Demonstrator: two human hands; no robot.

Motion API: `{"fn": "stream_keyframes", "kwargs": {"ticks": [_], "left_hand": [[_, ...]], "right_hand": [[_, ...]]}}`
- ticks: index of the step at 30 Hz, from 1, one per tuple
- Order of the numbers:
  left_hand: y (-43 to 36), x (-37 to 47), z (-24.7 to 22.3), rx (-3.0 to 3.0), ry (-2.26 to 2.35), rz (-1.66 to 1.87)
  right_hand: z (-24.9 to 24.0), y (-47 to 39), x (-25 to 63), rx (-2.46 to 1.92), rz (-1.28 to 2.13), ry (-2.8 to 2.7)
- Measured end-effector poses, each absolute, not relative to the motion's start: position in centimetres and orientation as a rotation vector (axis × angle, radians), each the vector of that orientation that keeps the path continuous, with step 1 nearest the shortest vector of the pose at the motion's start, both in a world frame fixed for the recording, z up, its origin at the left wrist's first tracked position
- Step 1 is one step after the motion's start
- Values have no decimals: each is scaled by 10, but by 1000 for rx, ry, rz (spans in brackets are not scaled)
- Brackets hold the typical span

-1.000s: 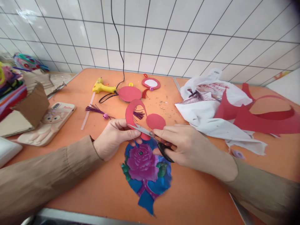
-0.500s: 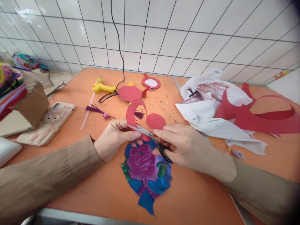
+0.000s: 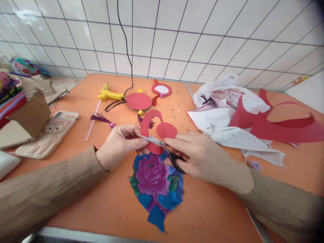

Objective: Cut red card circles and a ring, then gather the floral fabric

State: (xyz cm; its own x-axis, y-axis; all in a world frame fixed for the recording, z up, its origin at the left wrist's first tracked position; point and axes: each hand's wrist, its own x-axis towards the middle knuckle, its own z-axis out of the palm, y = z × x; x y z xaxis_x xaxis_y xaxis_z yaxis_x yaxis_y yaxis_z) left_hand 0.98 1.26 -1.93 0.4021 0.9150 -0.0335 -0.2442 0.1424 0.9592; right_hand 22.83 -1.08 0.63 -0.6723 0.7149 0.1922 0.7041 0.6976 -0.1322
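My left hand [image 3: 124, 143] pinches a curved strip of red paper [image 3: 145, 122] at table centre. My right hand [image 3: 197, 157] grips black-handled scissors [image 3: 157, 140], whose blades point left and lie across the strip, near my left fingertips. A red paper oval [image 3: 167, 130] is just beyond my right fingers. Below the hands lies a blue cutout with a purple rose [image 3: 153, 173]; its top edge is partly hidden by the hands and strip.
Behind the hands are a yellow glue gun [image 3: 110, 93], a red disc [image 3: 139, 101] with a bell and tassel, and a red-framed white oval [image 3: 161, 89]. A phone [image 3: 48, 135] and cardboard [image 3: 30, 118] lie left; white fabric [image 3: 215, 118] and red scraps [image 3: 283, 126] lie right.
The red strip has shifted and turned between my hands, uncovering the yellow bell behind it. Both hands keep their hold, and the whole view has shifted slightly.
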Motion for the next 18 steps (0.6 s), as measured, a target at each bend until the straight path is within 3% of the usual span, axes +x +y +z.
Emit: {"fn": "stream_keyframes", "kwargs": {"ticks": [18], "left_hand": [[8, 12, -22, 1094, 711, 917]], "right_hand": [[-1, -11, 230, -1103, 34, -2682]]}}
